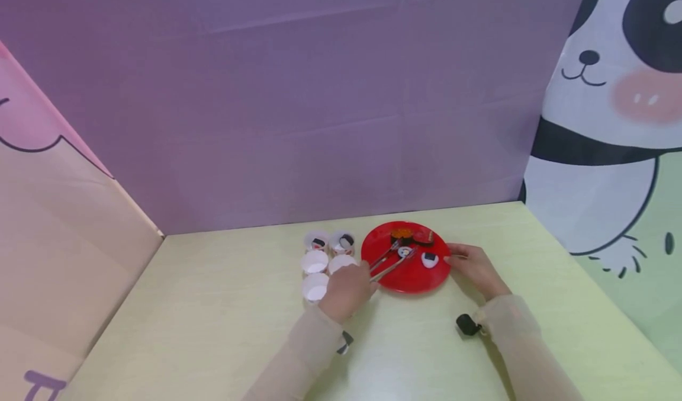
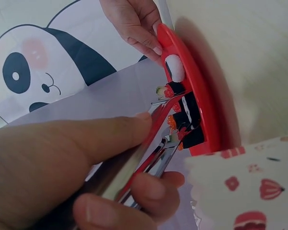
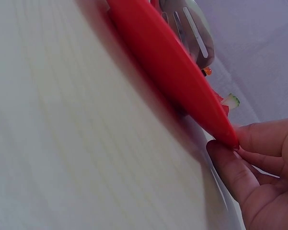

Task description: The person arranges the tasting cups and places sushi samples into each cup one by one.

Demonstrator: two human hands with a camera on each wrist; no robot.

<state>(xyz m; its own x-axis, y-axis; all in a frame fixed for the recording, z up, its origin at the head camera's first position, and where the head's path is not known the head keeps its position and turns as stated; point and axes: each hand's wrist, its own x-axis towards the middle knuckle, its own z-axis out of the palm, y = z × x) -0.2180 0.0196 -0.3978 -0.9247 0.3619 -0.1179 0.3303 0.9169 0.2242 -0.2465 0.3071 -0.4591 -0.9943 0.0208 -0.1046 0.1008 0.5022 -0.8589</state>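
Note:
My left hand [image 1: 346,292] grips metal tongs [image 1: 393,266], whose tips lie over the red plate [image 1: 410,281] on either side of a small round sushi roll [image 1: 405,252]. Whether the tips touch the roll cannot be told. My right hand [image 1: 473,266] pinches the plate's right rim between thumb and fingers, seen close in the right wrist view. Also on the plate are a white rice ball [image 1: 430,260] with a dark patch, an orange-topped sushi [image 1: 401,233] and another dark piece [image 1: 424,240]. In the left wrist view, slotted tong heads reach among the pieces.
Left of the plate, white paper cups [image 1: 315,263] stand in two columns, partly behind my left hand. The far left cup [image 1: 317,241] and far right cup [image 1: 342,242] each hold a sushi piece. A purple backdrop [image 1: 341,122] rises behind the table [image 1: 213,306].

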